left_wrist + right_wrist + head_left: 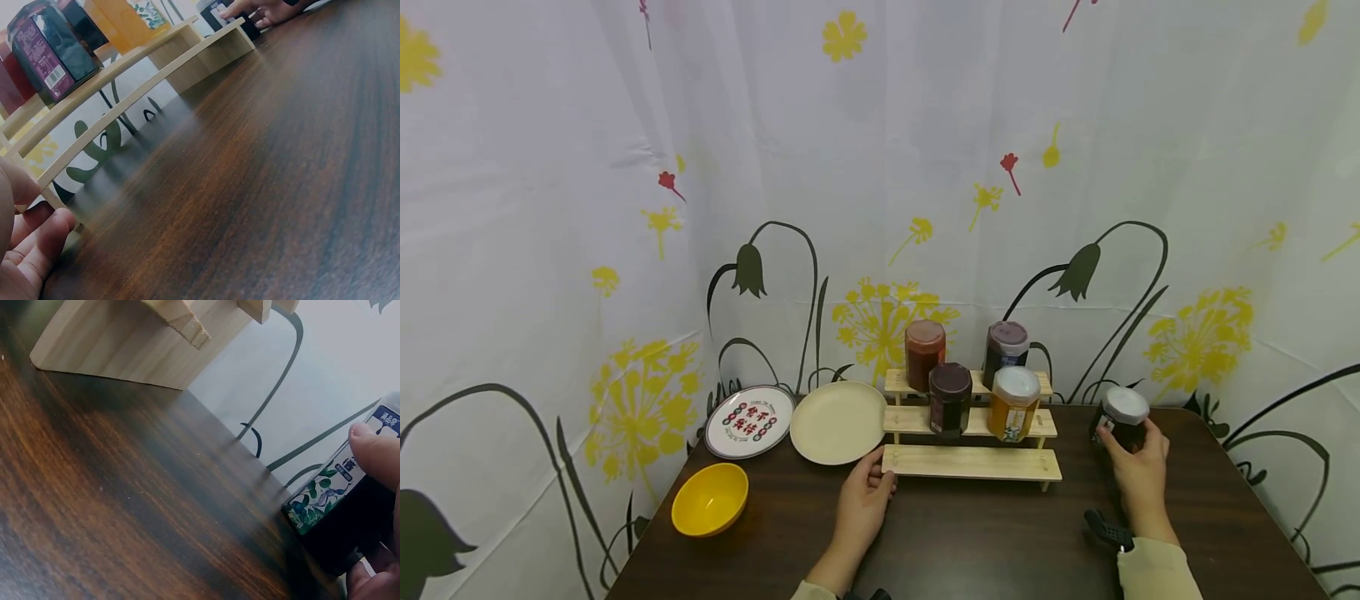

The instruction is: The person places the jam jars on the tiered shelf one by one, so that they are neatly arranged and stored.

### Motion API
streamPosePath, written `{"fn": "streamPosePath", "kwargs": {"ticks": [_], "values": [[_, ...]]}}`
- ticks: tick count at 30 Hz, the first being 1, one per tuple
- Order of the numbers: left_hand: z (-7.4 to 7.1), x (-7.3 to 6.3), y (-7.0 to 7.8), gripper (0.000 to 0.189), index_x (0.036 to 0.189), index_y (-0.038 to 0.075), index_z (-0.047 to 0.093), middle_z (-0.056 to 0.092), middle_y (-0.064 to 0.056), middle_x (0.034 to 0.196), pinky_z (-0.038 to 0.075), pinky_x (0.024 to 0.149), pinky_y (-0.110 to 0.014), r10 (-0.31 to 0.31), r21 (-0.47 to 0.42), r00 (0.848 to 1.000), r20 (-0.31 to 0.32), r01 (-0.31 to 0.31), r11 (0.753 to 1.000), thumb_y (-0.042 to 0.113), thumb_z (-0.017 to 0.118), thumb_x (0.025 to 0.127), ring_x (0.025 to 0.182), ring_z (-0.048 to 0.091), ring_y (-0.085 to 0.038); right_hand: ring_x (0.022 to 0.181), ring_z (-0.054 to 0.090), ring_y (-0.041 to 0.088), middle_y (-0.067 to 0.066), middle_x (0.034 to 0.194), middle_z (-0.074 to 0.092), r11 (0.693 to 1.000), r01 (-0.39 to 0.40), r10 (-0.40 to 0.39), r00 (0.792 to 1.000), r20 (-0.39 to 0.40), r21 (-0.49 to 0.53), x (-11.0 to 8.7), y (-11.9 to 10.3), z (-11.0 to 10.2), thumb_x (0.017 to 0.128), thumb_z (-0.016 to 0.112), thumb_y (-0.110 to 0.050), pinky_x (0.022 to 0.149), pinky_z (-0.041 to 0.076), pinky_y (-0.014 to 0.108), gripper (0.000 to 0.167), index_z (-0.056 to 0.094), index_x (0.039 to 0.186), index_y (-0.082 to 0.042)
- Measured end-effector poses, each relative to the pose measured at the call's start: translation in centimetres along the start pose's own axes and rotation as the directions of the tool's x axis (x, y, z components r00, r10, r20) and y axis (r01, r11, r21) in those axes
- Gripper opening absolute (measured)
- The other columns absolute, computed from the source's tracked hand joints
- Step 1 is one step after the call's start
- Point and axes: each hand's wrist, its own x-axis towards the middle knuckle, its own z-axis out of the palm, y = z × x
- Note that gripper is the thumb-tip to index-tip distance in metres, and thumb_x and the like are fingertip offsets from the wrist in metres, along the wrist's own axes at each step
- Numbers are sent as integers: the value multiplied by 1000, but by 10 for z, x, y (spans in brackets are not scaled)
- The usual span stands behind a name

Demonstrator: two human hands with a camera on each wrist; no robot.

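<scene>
A three-step wooden rack [970,461] stands mid-table with four jars on its upper two steps. My left hand [862,498] pinches the left end of its lowest step, thumb and fingers around the corner by the leg. Off the rack's right side, my right hand [1138,471] grips a dark jar [340,487] with a white lid, thumb on its leafy label. On the middle step sit a dark purple jar [950,400] and an amber jar with a white lid [1014,404]. Behind them, a reddish jar [924,355] and another dark jar [1006,350] occupy the top step.
Left of the rack lie a cream plate [838,422] and a white plate with red lettering [750,422]. A yellow bowl [710,500] is nearer the table's left edge. A patterned white curtain [880,167] hangs behind the dark wooden table [985,542].
</scene>
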Motion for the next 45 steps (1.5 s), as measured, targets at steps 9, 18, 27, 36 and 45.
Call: {"fn": "streamPosePath", "kwargs": {"ticks": [9,18,27,36,45], "values": [[1,1,0,49,151,-1,61,71,-14,100,62,70,-21,-8,-12,1000,-1,8,1000,2,70,103,81,71,-16,131,51,25,23,156,49,1000,-30,30,999,13,3,-3,-2,1,99,82,-25,87,39,7,85,32,163,-1],[-1,1,0,49,151,0,61,71,-14,101,62,70,-22,5,-15,1000,3,-5,1000,3,71,103,81,72,-17,119,57,8,13,148,56,1000,8,-8,1000,-28,18,-7,-2,3,96,87,-22,84,45,0,79,44,159,-2],[0,-1,0,49,151,0,61,72,-17,102,62,70,-22,14,-37,1000,-1,-14,999,2,71,103,82,72,-20,117,59,5,12,143,58,999,45,-45,998,-52,-10,-12,-2,2,93,90,-23,85,45,1,76,48,153,-2],[1,1,0,49,150,-2,61,72,-16,100,62,69,-22,9,-33,1000,-1,-9,999,0,70,102,80,71,-17,111,56,-1,-16,124,55,991,132,-126,984,-125,33,-14,-2,1,91,91,-17,86,44,4,68,53,144,-1],[0,1,1,49,150,-3,61,71,-16,101,62,70,-21,4,-21,1000,4,-4,1000,0,69,102,80,71,-15,105,57,-1,-19,117,56,982,153,-126,967,-219,111,-13,-2,-3,91,89,-14,83,46,7,62,54,141,-3]]}}
